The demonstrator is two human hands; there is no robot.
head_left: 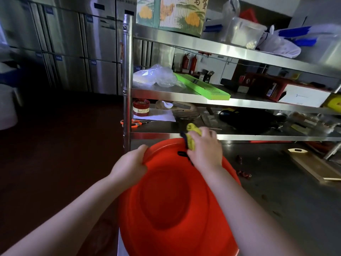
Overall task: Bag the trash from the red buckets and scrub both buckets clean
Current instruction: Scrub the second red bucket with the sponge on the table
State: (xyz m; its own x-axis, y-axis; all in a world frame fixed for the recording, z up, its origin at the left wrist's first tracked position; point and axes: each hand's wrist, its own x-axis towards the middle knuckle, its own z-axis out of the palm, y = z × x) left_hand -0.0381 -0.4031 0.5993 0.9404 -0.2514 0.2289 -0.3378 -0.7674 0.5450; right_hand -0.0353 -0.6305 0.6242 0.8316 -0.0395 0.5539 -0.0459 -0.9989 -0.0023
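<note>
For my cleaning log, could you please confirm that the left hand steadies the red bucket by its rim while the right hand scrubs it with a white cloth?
Not quite: the cloth is yellow with a dark edge, not white, as the head view shows. The rest holds: the left hand steadies the red bucket by its rim while the right hand scrubs it with the cloth.

I see one red bucket point(166, 200) tipped up, mouth facing me. A yellow cloth point(192, 129), perhaps a scrubber, touches its far rim.

Glossy smooth red plastic bucket point(173, 200), nubby yellow cloth point(192, 134), brushed steel shelving point(184, 97), crinkled clear plastic bag point(158, 76)
</note>
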